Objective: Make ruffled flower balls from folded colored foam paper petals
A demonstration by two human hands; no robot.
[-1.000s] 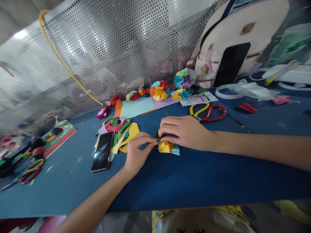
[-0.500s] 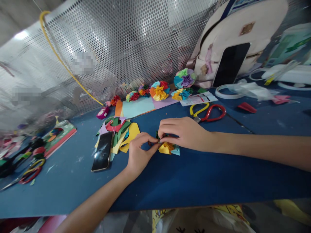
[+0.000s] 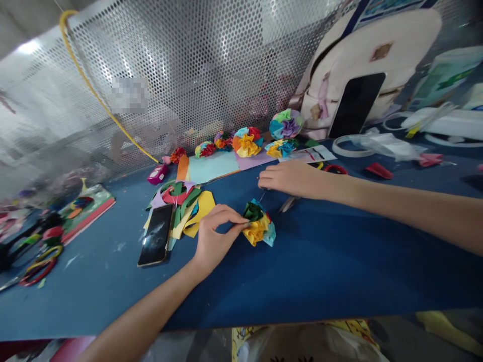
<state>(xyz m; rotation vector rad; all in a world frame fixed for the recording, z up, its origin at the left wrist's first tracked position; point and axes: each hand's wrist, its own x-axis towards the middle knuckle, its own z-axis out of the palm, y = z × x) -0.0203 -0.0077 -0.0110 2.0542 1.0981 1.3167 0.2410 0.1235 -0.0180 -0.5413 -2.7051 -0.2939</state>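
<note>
My left hand (image 3: 219,234) pinches the left edge of a gathered cloth flower (image 3: 257,229) between thumb and forefinger. The flower has ruffled green, yellow, light blue and a little red petals, and sits just above the blue table. Beyond it, my right hand (image 3: 283,178) is closed, palm down, with fingertips drawn together. A thin line like a thread (image 3: 261,197) runs between those fingertips and the flower; whether a needle is there is hidden. Under my right wrist lies a pair of scissors (image 3: 335,170), its red handle and blade tips showing.
Left of my hands, a phone (image 3: 155,236) lies against cut cloth scraps (image 3: 199,211). Finished ruffled flowers (image 3: 247,142) line the back by the perforated metal panel (image 3: 211,65). A backpack (image 3: 362,55) with a phone (image 3: 356,105) stands back right. Another pair of scissors (image 3: 41,269) lies far left.
My right hand has left the flower and moved up and away to the right, uncovering its green and blue petals. My left hand still pinches the flower.
</note>
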